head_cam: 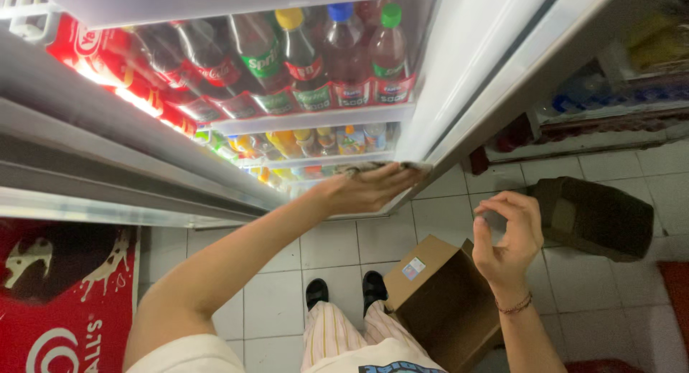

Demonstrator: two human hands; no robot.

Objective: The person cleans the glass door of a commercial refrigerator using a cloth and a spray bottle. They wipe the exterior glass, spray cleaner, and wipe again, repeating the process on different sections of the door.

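Head view: left hand [369,189] on fridge door [459,79] edge (right hand [506,237] free above floor [323,247])

floor of pale square tiles [330,247] with dark grout lines. glass-door drinks cooler [301,79], lit bright from inside, shelves packed with bottles. red chest freezer lid [64,301] at lower left, ice-cream picture on it. open brown cardboard box [441,298] on the floor. dark bag [596,215] on tiles to the right. low shelf [610,100] of goods behind it, dim and blurred.
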